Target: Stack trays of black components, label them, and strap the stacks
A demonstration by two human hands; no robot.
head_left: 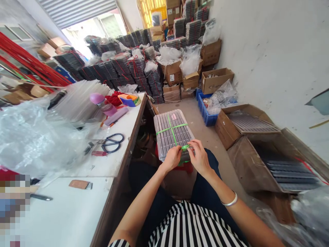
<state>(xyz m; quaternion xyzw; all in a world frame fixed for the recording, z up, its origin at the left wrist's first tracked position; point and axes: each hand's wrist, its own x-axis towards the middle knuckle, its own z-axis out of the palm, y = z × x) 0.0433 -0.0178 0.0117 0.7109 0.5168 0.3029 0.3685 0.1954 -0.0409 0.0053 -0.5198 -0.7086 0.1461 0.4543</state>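
Note:
In front of my knees lies a bundle of long dark pieces in clear plastic trays [164, 140], with bright green string [177, 126] crossed over its top. At the bundle's near end my left hand [172, 158] pinches the green string between thumb and fingers. Close beside it on the right, my right hand [199, 158] also pinches the string, fingertips bent. A short knotted or bunched stretch of string shows between both hands; its exact form is too small to tell. A silver bangle [231, 199] circles my right wrist.
The white table [77, 209] at left holds black-handled scissors [111, 142], a tape roll [130, 100], a box cutter [80, 184] and clear plastic bags [33, 137]. Open cardboard boxes [244, 164] and a blue crate [207, 113] stand at right. Tied stacks [137, 70] fill the back.

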